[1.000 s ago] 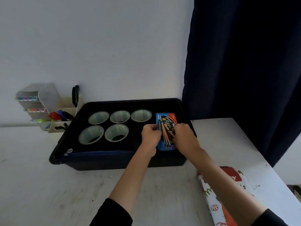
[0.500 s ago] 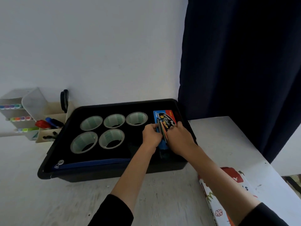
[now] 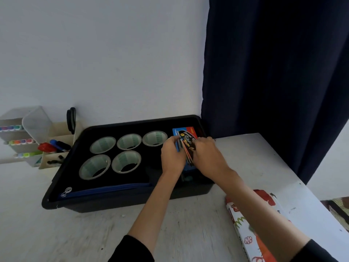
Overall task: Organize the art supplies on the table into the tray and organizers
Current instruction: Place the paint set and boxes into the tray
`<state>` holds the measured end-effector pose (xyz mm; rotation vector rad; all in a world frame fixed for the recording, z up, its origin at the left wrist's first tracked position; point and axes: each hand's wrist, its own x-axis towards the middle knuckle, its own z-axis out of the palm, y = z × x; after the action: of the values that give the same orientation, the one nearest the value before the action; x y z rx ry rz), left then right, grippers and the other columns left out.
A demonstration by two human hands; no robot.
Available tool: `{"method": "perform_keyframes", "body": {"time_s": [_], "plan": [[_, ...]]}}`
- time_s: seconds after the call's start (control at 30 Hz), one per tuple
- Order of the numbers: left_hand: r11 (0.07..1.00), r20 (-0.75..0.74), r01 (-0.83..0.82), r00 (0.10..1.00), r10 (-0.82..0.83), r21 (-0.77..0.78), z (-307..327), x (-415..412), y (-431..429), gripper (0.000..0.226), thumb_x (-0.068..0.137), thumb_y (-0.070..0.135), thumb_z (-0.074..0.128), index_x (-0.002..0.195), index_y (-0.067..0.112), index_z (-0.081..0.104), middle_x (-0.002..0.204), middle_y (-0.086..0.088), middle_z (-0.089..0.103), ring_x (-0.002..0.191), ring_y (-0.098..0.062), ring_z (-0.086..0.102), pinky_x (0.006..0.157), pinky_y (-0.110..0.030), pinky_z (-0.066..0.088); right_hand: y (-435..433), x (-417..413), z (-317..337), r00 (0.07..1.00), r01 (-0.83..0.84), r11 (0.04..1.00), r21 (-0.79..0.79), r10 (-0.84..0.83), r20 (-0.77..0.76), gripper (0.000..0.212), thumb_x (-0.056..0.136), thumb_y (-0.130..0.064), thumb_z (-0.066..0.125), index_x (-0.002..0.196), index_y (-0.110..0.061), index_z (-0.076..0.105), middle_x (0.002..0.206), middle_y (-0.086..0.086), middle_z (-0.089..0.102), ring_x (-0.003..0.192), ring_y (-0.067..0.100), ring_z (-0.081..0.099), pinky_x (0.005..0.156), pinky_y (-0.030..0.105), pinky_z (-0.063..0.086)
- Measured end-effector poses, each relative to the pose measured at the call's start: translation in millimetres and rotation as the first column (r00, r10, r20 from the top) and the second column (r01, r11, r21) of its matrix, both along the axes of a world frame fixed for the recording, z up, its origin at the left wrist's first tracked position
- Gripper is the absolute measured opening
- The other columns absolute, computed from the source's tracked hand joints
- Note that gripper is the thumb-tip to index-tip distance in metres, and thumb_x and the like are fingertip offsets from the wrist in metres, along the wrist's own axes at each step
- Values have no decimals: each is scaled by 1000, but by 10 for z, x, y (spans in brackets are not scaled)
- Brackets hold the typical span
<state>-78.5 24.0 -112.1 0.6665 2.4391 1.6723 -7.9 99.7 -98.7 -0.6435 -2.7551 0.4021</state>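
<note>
Tray (image 3: 113, 204), black, holds five tape rolls (image 3: 102, 146) in two rows and, at its right end, a coloured-pencil box (image 3: 186, 133). Beige organizer (image 3: 47, 162) left of tray holds markers (image 3: 56, 145) and scissors (image 3: 71, 118). Box is blue, with a red corner and printed pencils. Left hand (image 3: 172, 155) and right hand (image 3: 207, 156) grasp its sides.

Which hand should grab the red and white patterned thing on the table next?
Probably the right hand. The patterned package lies on that side, partly under the right forearm. The left hand, also holding the pencil box, would have to cross over.
</note>
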Motion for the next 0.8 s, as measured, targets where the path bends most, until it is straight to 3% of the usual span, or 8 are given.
{"method": "perform_keyframes", "body": {"time_s": [0.07,0.13,0.33,0.47,0.67,0.8], "plan": [[1000,-79,-1,997,2,2,63,135,14,34,87,1,58,120,9,57,119,-6,60,107,-16,57,92,-32,50,29,151,76,990,-1,995,-101,-14,-141,35,89,-11,56,122,-2,54,118,12,57,110,23,47,89,31,44],[999,-92,29,995,-27,20,130,315,26,35,87,-2,55,119,10,58,118,-4,60,105,-13,57,85,-20,49,65,293,129,966,-10,989,-148,-29,-259,30,90,-5,49,118,-5,59,113,11,61,108,23,51,88,31,44],[984,-152,74,987,-49,162,200,968,43,33,86,-7,50,110,13,62,106,1,62,93,-2,57,83,-9,46,212,765,116,934,13,971,-241,-98,-344,35,89,-4,45,117,-14,62,117,6,61,109,17,53,85,22,41],[974,-247,90,968,-37,206,88,1360,44,29,85,-8,52,104,11,64,99,2,63,92,-4,59,83,-10,46,331,1158,6,933,43,965,-257,-131,-336,35,88,0,46,115,-13,65,116,6,64,104,16,57,84,17,40],[987,-128,50,991,-31,154,-189,1812,72,26,88,-2,54,104,16,63,102,7,62,93,1,57,78,-5,44,424,1653,-253,954,73,953,-293,-152,-257,32,88,-3,51,112,-16,66,114,4,64,97,15,56,83,23,46],[996,-70,-6,997,13,91,-362,2052,37,21,89,3,55,105,15,61,105,4,60,94,-3,58,75,-11,50,405,1960,-407,973,73,955,-287,-131,-190,31,89,-3,51,114,-14,65,115,6,62,106,20,52,86,27,44]]}}
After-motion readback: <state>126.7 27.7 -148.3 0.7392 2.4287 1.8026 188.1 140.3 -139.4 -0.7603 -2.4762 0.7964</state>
